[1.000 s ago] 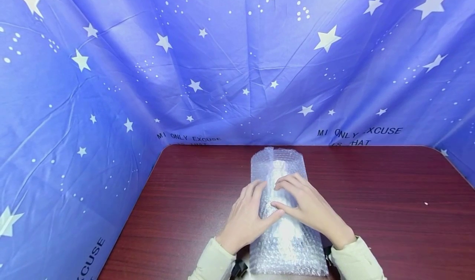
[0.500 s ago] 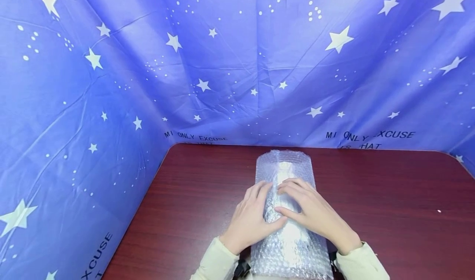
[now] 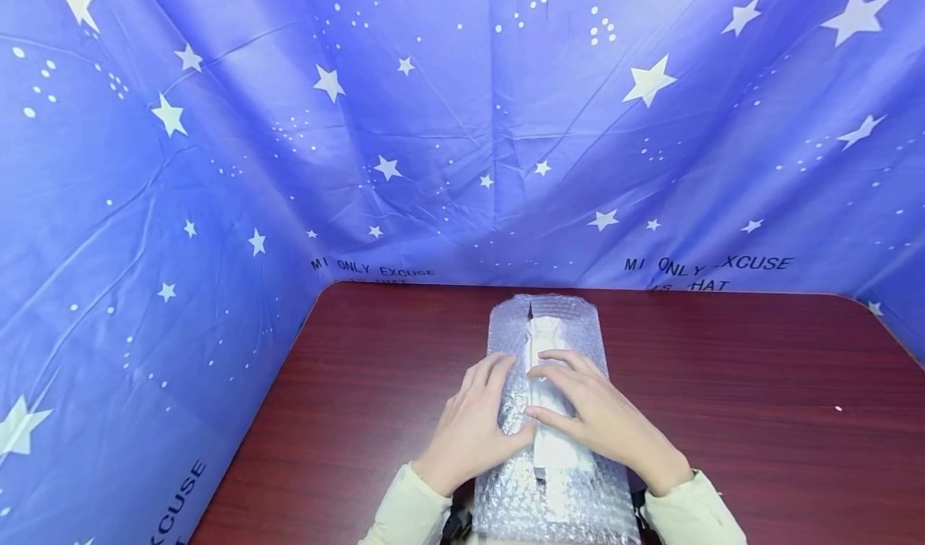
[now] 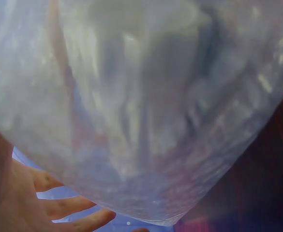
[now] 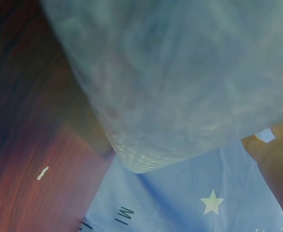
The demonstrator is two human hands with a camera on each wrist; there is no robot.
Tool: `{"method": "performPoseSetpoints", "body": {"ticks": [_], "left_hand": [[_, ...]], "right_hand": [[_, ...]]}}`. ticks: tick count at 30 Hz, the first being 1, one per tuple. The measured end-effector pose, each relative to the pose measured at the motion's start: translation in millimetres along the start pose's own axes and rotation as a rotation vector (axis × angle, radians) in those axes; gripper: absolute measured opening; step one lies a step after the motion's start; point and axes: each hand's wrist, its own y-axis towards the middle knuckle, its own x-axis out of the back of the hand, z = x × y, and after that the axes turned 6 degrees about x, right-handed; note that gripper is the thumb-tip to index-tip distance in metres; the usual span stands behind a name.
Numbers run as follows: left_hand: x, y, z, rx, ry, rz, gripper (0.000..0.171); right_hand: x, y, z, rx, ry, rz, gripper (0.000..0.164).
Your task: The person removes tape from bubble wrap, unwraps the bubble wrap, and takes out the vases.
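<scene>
A long packet of clear bubble wrap (image 3: pixel 578 505) lies lengthwise in front of the person. A bright white, straight-edged strip (image 3: pixel 552 336) shows along its middle, with a dark slit beside its upper left edge. The left hand (image 3: pixel 466 433) rests on the packet's left side, fingers spread and pointing away. The right hand (image 3: pixel 607 408) lies over the right side, its relaxed, bent fingers reaching onto the white strip. The thumbs come close together over the middle. In both wrist views the bubble wrap (image 4: pixel 141 96) fills most of the picture, with fingers at the edge.
The packet is on a dark red wood-grain table (image 3: pixel 347 384). A small white scrap (image 3: pixel 838 408) lies at the right. Blue star-patterned cloth (image 3: pixel 433 128) hangs behind the table and along its left side.
The white strip now shows sharp edges and a dark slit where the bubble wrap looked continuous before. Both hands keep nearly the same place on the packet. The head view has shifted slightly.
</scene>
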Motion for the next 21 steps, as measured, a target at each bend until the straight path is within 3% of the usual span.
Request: {"method": "performPoseSetpoints", "body": {"ticks": [21], "left_hand": [[1.7, 1.4, 5.1, 0.012, -0.004, 0.002, 0.084]], "right_hand": [[6.9, -2.0, -5.9, 0.039, -0.015, -0.033, 0.04]]}}
